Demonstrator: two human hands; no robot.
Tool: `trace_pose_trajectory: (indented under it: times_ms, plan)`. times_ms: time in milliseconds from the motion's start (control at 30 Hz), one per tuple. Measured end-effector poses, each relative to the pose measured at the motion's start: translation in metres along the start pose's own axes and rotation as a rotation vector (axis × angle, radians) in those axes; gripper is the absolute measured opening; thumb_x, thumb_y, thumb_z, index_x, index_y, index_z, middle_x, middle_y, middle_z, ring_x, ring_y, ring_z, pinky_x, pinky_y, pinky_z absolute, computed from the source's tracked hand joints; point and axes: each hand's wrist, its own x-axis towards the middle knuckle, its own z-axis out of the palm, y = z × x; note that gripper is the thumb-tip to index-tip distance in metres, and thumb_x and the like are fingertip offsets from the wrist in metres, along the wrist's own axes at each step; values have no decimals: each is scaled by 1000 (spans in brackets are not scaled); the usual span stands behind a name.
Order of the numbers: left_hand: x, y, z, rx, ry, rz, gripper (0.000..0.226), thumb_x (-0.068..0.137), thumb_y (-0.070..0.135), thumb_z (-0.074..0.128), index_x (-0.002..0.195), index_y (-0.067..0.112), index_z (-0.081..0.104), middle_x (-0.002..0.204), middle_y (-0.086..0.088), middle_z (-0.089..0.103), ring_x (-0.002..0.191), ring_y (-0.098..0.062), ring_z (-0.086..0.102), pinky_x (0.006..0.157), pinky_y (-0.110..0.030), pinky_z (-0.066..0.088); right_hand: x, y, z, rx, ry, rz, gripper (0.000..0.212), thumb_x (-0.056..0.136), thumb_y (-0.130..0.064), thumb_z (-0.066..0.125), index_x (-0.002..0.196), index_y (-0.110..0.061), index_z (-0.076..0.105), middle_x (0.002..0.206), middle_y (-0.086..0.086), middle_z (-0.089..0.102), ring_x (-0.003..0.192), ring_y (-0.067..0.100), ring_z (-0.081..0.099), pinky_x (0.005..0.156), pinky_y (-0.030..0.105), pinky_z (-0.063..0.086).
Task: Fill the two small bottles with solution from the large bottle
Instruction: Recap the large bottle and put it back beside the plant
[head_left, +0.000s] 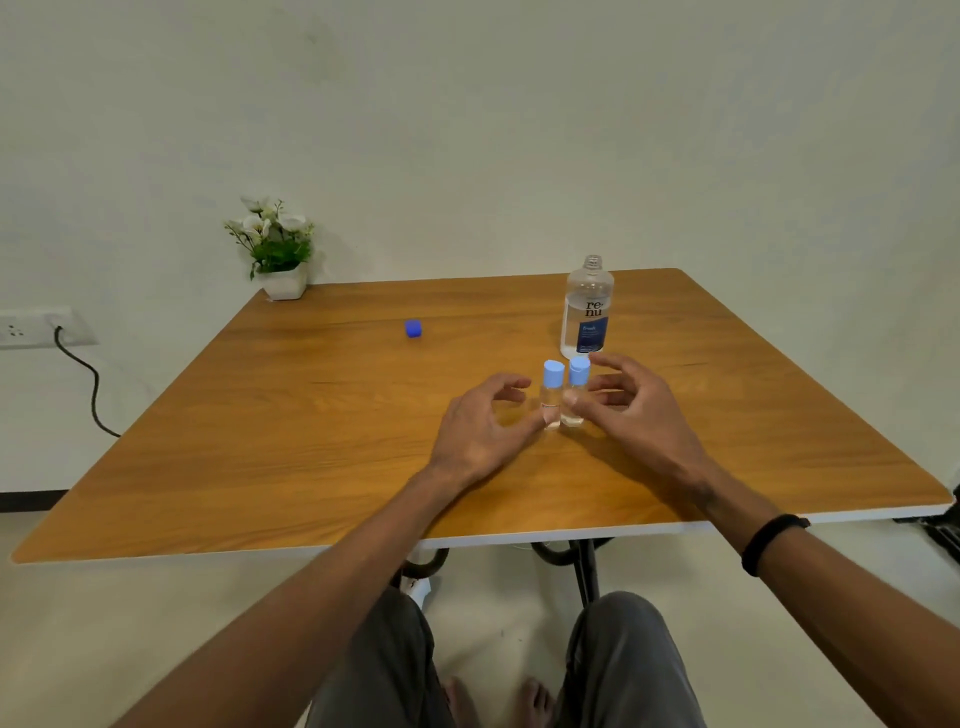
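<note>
Two small clear bottles with light blue caps stand upright side by side in the middle of the wooden table (311, 415). My left hand (483, 426) is just left of the left small bottle (552, 400), fingers spread and curled, its thumb tip touching the bottle's base. My right hand (634, 410) is just right of the right small bottle (575, 418), fingers apart, thumb against the bottle's side. Neither hand closes around a bottle. Behind them stands the large clear bottle (587, 312) with a blue label, its neck uncapped. A dark blue cap (413, 328) lies on the table to the far left.
A small potted plant (275, 249) with white flowers sits at the table's far left corner. A wall socket (31, 327) with a black cord is on the wall to the left. My knees are under the table's near edge.
</note>
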Motion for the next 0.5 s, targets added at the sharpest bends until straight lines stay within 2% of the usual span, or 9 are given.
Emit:
trace_pose_trajectory:
  times_ms: [100,133,200,267,333,433,500]
  plan:
    - [10,-17,-23,57,88,20,40,97,56,64,126,29,71,116,12,73,97,-3,66,76,-22,48,6,9,-7,169,91,74,53,94,-54,73,140,-28,63,117,1,75,101,19,77,86,31,64]
    - [19,-26,-29,106,167,-6,34,99,51,63,121,27,73,112,10,75,93,-6,67,77,-24,48,11,11,-9,223,119,103,48,97,-56,68,132,-24,67,114,5,77,101,24,77,87,34,65]
    - [41,-46,-39,230,303,-124,30,99,43,63,121,25,71,110,4,75,103,-17,68,89,-31,51,25,15,-10,259,175,126,45,100,-60,61,115,-19,74,106,9,79,95,25,77,86,39,64]
    - [65,-60,-48,291,340,-250,39,99,42,63,134,23,63,118,0,70,114,-24,65,100,-39,51,41,21,-10,236,253,113,47,105,-58,54,106,-15,74,97,11,78,84,22,72,80,38,61]
    - [86,-68,-54,328,338,-323,50,100,43,61,146,26,51,131,-6,62,118,-29,63,102,-44,51,57,30,-8,181,338,101,48,110,-52,47,104,-12,73,92,13,76,79,20,68,75,37,59]
    - [115,-77,-54,413,336,-320,58,104,39,57,157,31,36,147,-11,49,118,-37,63,97,-46,50,79,38,-7,78,422,121,40,112,-46,45,104,-16,71,93,9,76,83,21,68,81,43,60]
    - [132,-83,-52,461,323,-299,60,105,33,55,160,32,32,150,-10,48,119,-37,63,96,-46,52,89,41,-6,-3,428,110,38,112,-47,45,108,-18,69,95,3,76,89,21,71,86,45,60]
